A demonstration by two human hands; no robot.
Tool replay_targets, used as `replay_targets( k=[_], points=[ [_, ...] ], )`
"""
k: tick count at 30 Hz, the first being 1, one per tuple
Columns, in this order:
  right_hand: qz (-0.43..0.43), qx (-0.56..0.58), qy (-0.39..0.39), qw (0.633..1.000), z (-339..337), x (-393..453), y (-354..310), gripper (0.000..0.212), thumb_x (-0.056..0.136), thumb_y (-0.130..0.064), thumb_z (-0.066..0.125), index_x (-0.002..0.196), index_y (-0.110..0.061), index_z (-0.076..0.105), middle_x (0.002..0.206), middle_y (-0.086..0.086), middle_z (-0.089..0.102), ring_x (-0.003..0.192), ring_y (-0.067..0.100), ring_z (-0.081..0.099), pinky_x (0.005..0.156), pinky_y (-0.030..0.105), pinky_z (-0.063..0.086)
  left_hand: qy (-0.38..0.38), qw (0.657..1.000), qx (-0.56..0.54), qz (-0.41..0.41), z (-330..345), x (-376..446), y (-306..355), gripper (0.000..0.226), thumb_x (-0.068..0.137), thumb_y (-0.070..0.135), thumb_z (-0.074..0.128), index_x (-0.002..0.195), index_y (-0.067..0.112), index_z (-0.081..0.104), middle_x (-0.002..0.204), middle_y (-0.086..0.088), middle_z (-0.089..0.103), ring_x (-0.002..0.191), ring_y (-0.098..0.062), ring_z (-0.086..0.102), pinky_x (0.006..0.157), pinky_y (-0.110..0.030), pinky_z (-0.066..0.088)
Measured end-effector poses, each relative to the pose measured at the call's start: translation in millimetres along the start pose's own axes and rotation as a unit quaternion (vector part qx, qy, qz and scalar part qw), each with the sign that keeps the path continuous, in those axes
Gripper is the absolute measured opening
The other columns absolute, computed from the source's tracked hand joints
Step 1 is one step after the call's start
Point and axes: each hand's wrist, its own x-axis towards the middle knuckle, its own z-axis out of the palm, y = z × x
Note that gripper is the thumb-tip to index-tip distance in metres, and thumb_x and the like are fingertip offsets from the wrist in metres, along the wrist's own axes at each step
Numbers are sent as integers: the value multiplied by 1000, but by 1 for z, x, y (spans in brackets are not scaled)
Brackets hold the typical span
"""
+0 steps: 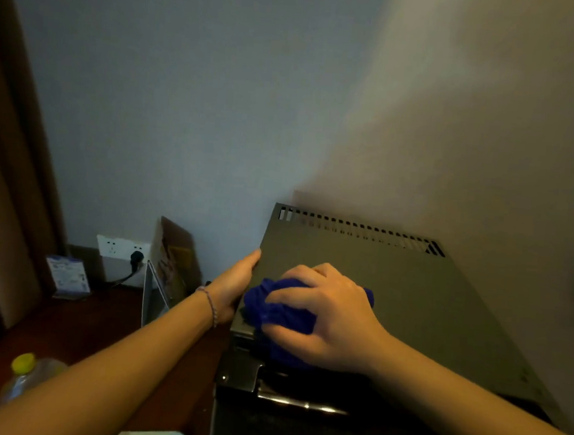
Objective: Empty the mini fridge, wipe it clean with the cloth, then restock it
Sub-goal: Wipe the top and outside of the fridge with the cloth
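Observation:
The grey mini fridge point(410, 295) stands against the wall, seen from above, with a row of vent slots along its back edge. A bunched blue cloth point(278, 314) lies on the front left part of its top. My right hand point(326, 316) grips the cloth, fingers curled over it. My left hand point(235, 287) rests flat against the fridge's left top edge, thumb pointing toward the wall. The fridge door's top edge with a chrome strip point(298, 403) shows below my right hand. The inside of the fridge is hidden.
A dark wooden table point(98, 333) lies left of the fridge. On it stand a bottle with a yellow cap point(22, 378), a small blue card point(68, 277), an acrylic stand point(154, 296) and a cardboard box point(176, 253). A plug sits in a wall socket point(136, 257).

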Motion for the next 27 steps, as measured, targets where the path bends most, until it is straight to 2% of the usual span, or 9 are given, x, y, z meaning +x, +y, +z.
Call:
replay_targets(
  k=[6,9,11,14,15,18,23,25,27],
  points=[
    [-34,-12,5,999,1,-15,-23,38,88,-71,54,116,-48,65,125,-24,54,99,14,50,75,38,49,-31,999,35,2,6,20,36,52,106,42,27,85,13,64,72,-9,71,64,-18,67,63,-29,52],
    [-9,-24,19,999,5,-8,-22,39,86,-72,54,115,-48,65,122,-24,54,97,13,49,74,37,49,-5,999,32,-4,6,39,32,58,107,44,17,82,14,60,66,-8,68,65,-19,62,58,-28,49],
    [21,-18,37,999,9,1,-21,37,85,-71,54,112,-48,65,119,-24,54,96,12,49,74,36,48,8,1000,25,-8,5,46,29,55,108,43,15,92,15,60,82,-9,70,78,-17,62,59,-21,49],
    [76,-16,57,995,17,29,-5,38,84,-70,52,110,-47,67,115,-22,55,93,14,49,75,37,50,29,1000,1,10,5,59,28,52,108,41,18,142,11,44,146,-11,47,129,-24,47,91,-22,39],
    [95,-25,58,994,20,40,3,40,83,-71,51,110,-47,67,115,-22,55,94,15,49,76,39,51,28,1000,-11,6,5,61,27,52,108,42,19,144,11,40,147,-10,44,132,-26,45,92,-25,37],
    [140,-36,46,988,29,73,34,43,83,-73,49,113,-47,66,116,-20,54,101,17,50,80,42,51,3,998,-58,0,-3,72,19,55,104,56,22,112,15,58,110,-15,64,100,-27,61,79,-33,47],
    [200,-49,44,978,37,123,85,43,87,-68,52,119,-44,66,123,-13,54,113,24,49,85,40,47,-14,997,-73,22,-2,74,25,65,104,56,16,111,10,62,73,-12,69,63,-22,67,51,-26,53],
    [217,-55,44,974,40,140,104,44,87,-68,51,120,-43,66,122,-11,55,114,26,50,84,41,46,-3,997,14,70,7,71,31,55,107,47,24,126,8,59,97,-14,72,86,-25,69,72,-31,58],
    [233,-59,43,970,43,156,124,46,86,-68,52,119,-40,67,123,-8,56,113,28,51,81,39,44,66,969,200,130,12,69,34,51,107,38,30,139,3,48,138,-18,54,126,-31,52,106,-37,42]
  ],
)
